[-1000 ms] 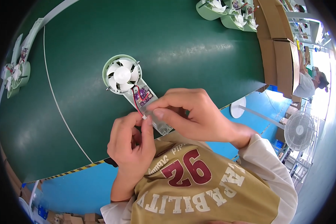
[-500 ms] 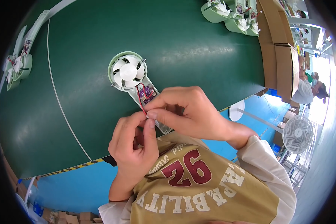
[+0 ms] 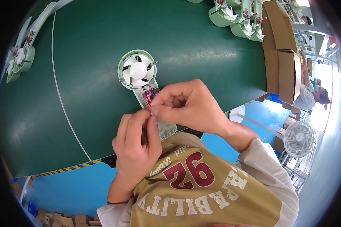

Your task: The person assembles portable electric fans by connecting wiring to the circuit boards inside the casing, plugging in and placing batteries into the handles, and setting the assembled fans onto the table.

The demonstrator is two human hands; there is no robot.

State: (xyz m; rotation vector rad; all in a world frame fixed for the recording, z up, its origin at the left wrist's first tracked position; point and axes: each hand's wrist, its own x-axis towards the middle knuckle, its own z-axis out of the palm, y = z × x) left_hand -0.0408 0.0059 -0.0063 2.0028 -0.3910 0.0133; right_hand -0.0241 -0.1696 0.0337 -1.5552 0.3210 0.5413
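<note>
A light green handheld fan housing (image 3: 163,127) lies in front of me, its white fan blades (image 3: 138,70) facing up in the round head. A purple circuit board (image 3: 149,94) sits in the handle, and red and black wires (image 3: 148,103) run along it toward my fingertips. My left hand (image 3: 137,138) pinches the wire end from below, thumb against forefinger. From the right, my right hand (image 3: 189,108) pinches the same wires just above, over the handle. The wire tip itself is hidden between the fingers.
More fan housings (image 3: 236,19) stand at the far right of the green table (image 3: 94,87), others (image 3: 22,56) at the far left. A cardboard box (image 3: 286,72) borders the table's right side. Beyond are a white standing fan (image 3: 298,139) and a person (image 3: 310,96).
The fan housing has shifted slightly right in view and its handle points more straight toward me. My right hand has moved a little up and left, nearer the circuit board, still pinching.
</note>
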